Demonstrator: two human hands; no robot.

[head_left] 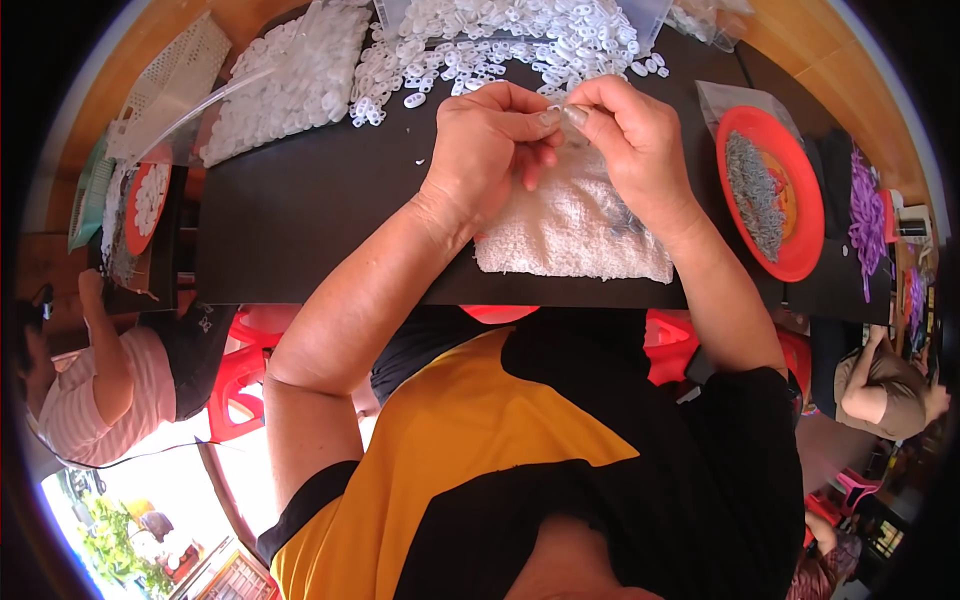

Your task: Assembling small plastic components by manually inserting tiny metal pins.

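Observation:
My left hand (490,135) and my right hand (628,125) meet above the far edge of a pale towel (570,240), thumbs and forefingers pinched together. Something small and whitish shows between the fingertips, mostly covered, so its kind cannot be made out. The left hand's other fingers curl loosely over the towel. Just beyond the hands spreads a heap of small white oval plastic pieces with holes (460,62). A small greyish patch (628,218) lies on the towel below my right hand, too small to tell apart.
On the dark table (320,220), a clear bag of white pieces (290,85) lies far left. A red bowl (808,235) of grey small parts stands right, near purple strands (866,215). People sit at both sides, one in a striped shirt (105,385). Red stools (238,385) stand below.

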